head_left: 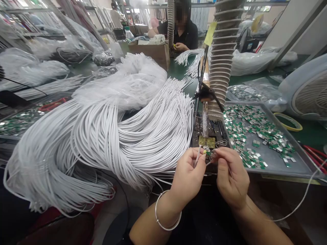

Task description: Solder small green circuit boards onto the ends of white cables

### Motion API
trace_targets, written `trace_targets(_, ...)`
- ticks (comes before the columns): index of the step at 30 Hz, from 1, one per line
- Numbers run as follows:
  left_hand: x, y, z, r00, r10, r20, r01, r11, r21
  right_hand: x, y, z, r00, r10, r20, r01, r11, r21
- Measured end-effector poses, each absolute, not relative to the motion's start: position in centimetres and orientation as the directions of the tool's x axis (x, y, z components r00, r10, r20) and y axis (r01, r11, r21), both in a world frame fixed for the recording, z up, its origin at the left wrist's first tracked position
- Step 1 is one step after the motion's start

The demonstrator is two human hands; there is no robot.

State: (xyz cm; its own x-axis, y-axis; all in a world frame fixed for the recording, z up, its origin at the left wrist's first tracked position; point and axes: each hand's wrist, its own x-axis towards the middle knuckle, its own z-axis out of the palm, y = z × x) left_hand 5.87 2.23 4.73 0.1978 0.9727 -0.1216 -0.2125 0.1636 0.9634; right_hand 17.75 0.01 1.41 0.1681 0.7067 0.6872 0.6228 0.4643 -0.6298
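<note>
The left hand [187, 178], a bangle [167, 217] on its wrist, had its fingers clenched on a white cable [197, 157], whose end pointed toward the far side. The right hand [232, 177] had its fingers pinched on a small green-and-silver metal tab [207, 153], held just beside the left fingertips. Whether tab and cable touched was too small to tell. Just beyond the hands stood an upright soldering iron [205, 124] above a gold-coloured pad [206, 142]. To the right lay a grey tray [278, 166] scattered with similar tabs. To the left, a large bundle of white cables [107, 136] spread across the green worktop [181, 71]. A co-worker [184, 34] sat at the far side.
</note>
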Motion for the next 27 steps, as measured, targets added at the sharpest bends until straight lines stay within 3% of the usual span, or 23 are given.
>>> trace_targets(6, 5.89, 2.49, 4.85, 0.189, 0.967, -0.174, -0.209, 0.213, 0.955, 17.37, -0.29, 0.95, 0.253, 0.646, 0.721, 0.550, 0.517, -0.656)
trace_targets(15, 5.73, 2.67, 4.82, 0.198, 0.968, -0.156, -0.263, 0.206, 0.943, 17.85, -0.06, 0.74, 0.134, 0.621, 0.772, 0.595, 0.573, -0.564)
trace_targets(27, 5.65, 2.67, 4.89, 0.188, 0.967, -0.172, -0.281, 0.221, 0.934, 17.61, -0.10, 0.94, 0.116, 0.606, 0.787, 0.640, 0.560, -0.526)
